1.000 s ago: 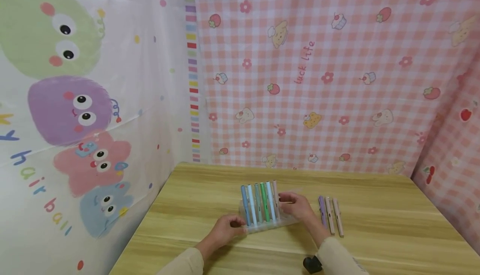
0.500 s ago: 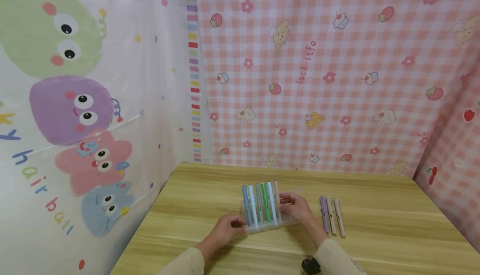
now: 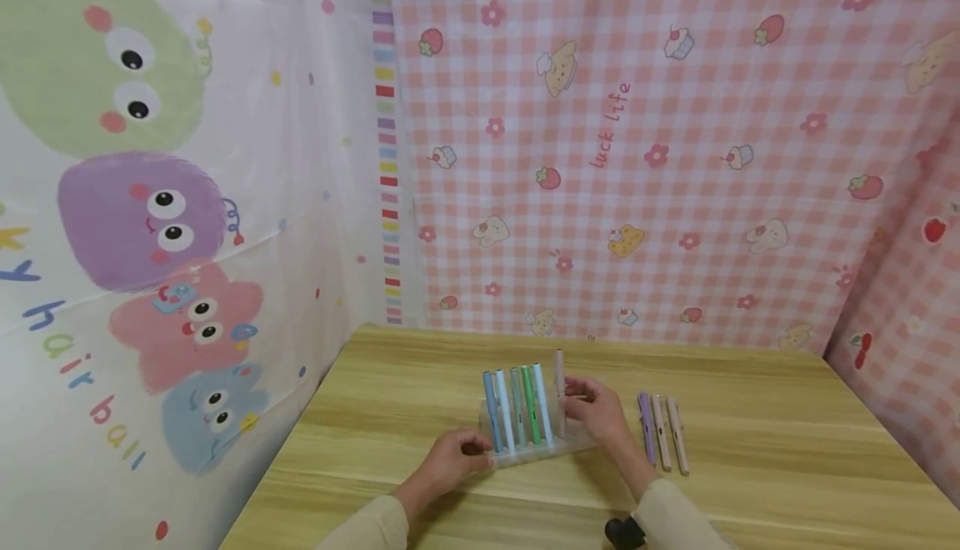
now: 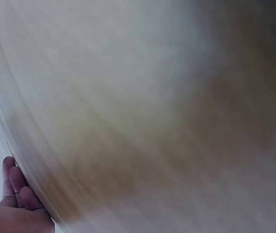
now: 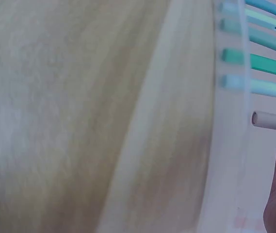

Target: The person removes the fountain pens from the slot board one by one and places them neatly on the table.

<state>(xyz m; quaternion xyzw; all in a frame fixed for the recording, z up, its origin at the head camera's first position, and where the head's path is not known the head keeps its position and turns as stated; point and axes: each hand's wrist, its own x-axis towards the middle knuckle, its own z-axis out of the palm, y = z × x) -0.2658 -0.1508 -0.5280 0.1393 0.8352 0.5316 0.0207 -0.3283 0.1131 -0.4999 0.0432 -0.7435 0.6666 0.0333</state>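
A clear plastic pen stand [image 3: 525,455] is on the table, with several blue, grey-green and green pens [image 3: 531,404] upright in its left part. My left hand [image 3: 453,460] pinches the stand's left front corner between thumb and fingers. Toward its right side, my right hand [image 3: 596,410] holds a pale pinkish pen [image 3: 559,379] upright. In the right wrist view, the lower end of this pen [image 5: 273,120] is out of the slots, a short way above the stand's base [image 5: 230,145]. The left wrist view catches only part of my left hand [image 4: 16,208].
To the right of the stand lie a purple pen [image 3: 647,429] and two beige pens [image 3: 677,435], side by side on the wooden table [image 3: 787,450]. A small black object [image 3: 625,532] is by my right sleeve. Patterned cloths [image 3: 637,200] hang behind the table and at its sides.
My right hand has drawn the pinkish pen up out of its place and slightly to the right, away from the other pens. My left hand has stayed at the stand's corner.
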